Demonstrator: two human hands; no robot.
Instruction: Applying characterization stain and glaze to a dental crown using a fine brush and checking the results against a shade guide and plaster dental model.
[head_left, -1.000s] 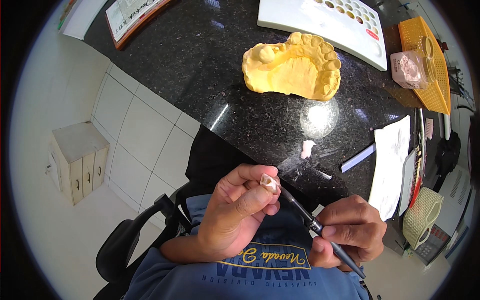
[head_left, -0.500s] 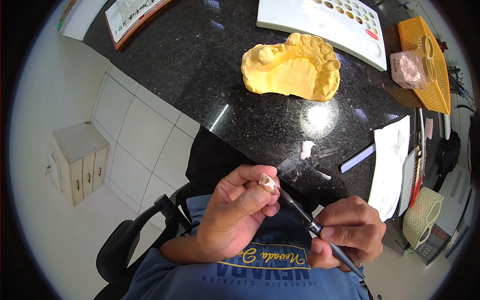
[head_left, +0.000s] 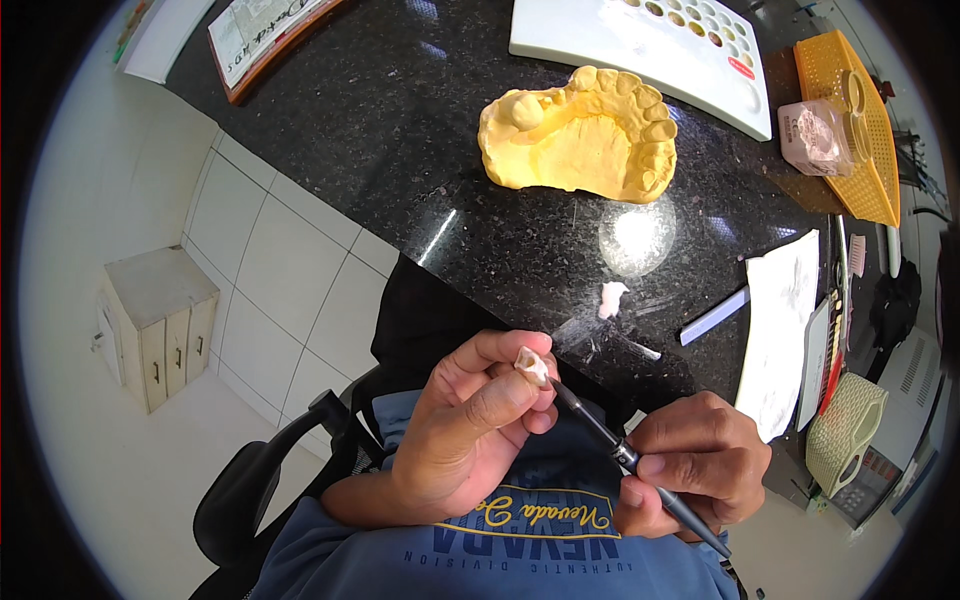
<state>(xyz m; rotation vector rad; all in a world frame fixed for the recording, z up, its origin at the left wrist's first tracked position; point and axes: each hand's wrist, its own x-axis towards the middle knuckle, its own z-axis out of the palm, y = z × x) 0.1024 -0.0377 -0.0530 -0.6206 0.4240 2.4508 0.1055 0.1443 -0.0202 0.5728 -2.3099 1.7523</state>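
Observation:
My left hand [head_left: 465, 430] pinches a small whitish tooth-shaped piece [head_left: 531, 366] between thumb and forefinger, above my lap. My right hand [head_left: 700, 460] is closed on a dark pen-like tool [head_left: 602, 428], whose narrow tip meets the piece at its lower right side. Beyond them on the speckled black worktop [head_left: 350, 120] sit a yellow dental cast [head_left: 575, 160] and a small pink-white scrap [head_left: 610, 300].
A white palette [head_left: 640, 70], orange perforated tray [head_left: 875, 140], clear pinkish container [head_left: 815, 135], blue strip [head_left: 713, 316], paper sheet [head_left: 775, 330] and cream basket [head_left: 840, 440] line the back and right. A chair armrest [head_left: 225, 500] and low cabinet [head_left: 160, 320] are at left.
Both hands have shifted very slightly left with the piece and the tool. Their grips look the same.

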